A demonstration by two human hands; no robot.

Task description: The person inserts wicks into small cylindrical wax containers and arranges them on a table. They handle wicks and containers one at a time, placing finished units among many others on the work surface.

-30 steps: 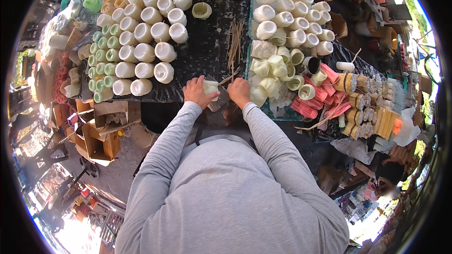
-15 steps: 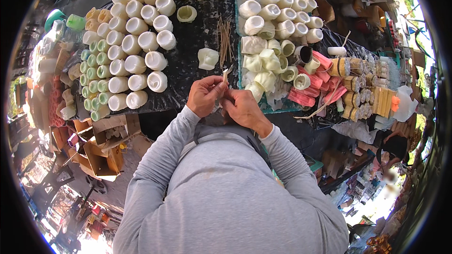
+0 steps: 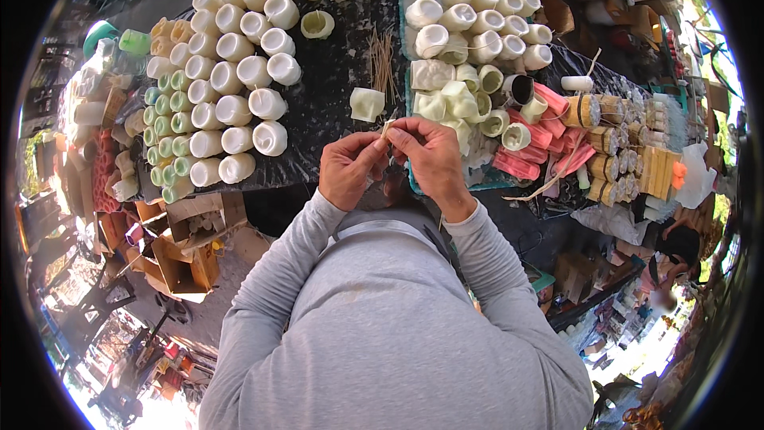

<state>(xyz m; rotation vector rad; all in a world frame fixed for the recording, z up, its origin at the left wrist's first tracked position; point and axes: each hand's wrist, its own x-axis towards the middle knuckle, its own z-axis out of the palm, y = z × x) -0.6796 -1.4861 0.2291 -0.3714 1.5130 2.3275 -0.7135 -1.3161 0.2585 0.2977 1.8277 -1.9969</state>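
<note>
Two hands meet at the near edge of the tabletop, the left hand and the right hand pinching a thin pale strand between thumbs and fingers; a fingertip hold seems to suit so slight a thing. Just beyond lies a squarish pale wax piece, and farther off a loose bundle of thin sticks, both within easy reach. White wax cups stand in rows on the left, probably to keep them from sticking; the teal tray on the right seems to gather others.

The surface is black, scuffed with pale flecks. Cardboard boxes sit below left in a cluttered, sunlit workshop.
</note>
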